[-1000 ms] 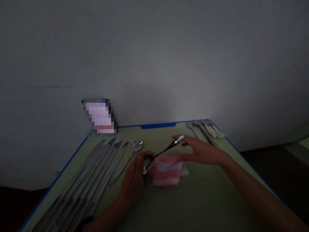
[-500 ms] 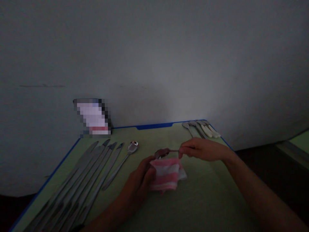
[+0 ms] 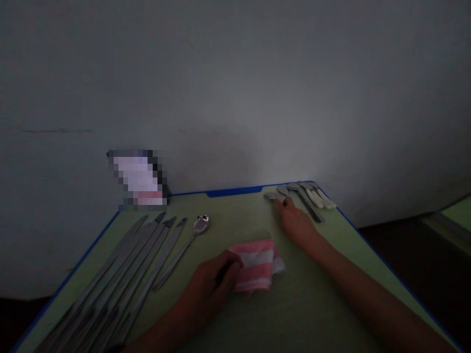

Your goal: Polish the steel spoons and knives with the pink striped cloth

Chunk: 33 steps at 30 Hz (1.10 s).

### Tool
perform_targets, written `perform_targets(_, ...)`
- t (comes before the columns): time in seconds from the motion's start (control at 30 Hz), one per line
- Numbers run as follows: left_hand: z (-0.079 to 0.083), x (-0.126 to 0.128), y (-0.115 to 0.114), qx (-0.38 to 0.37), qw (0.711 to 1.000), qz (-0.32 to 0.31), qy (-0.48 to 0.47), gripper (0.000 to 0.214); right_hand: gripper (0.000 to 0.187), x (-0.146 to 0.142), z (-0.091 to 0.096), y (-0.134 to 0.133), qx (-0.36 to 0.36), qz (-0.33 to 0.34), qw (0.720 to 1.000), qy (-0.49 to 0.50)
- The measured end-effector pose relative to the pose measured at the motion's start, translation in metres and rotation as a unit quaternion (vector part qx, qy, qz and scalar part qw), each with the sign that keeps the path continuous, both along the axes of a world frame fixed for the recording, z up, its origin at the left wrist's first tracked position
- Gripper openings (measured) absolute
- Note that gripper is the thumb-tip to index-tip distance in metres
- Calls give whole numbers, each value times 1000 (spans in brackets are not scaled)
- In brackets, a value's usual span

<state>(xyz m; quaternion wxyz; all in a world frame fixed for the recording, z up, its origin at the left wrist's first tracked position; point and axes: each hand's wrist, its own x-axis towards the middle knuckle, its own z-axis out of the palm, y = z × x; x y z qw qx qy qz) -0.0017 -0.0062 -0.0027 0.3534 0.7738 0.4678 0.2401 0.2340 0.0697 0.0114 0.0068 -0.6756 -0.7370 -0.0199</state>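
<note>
My left hand has its fingers curled at the left edge of a folded pink-and-white striped cloth, pinching it above the green tabletop. At the far right part of the table, my right hand holds a metal spoon low over the surface. Its bowl points left, while the handle is hidden by my fingers. Right beside that hand lie another spoon and further metal cutlery. Left of the cloth rests a shiny spoon, bowl toward the wall.
Several long table knives lie side by side along the left. A blurred-out phone-like device leans against the grey wall. White-handled cutlery lies near the far right corner. A blue rim edges the table.
My right hand has carried the spoon away from the cloth, to the far right by the other cutlery. My left hand stays at the cloth, and the spoon bowl is gone from above it.
</note>
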Motion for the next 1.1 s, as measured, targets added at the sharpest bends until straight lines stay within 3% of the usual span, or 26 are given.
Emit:
perform_targets(0.23, -1, 0, 1, -1, 1000, -4, 8, 23, 40, -6, -9, -1, 50, 42, 996, -61)
perform_targets(0.6, 2, 1, -1, -4, 1000, -1, 14, 23, 40, -6, -18, 8, 82, -1, 995, -60)
perform_targets(1.1, 1, 2, -1, -12, 999, -7, 32, 24, 44, -3, -24, 8, 141, -7, 988, -64)
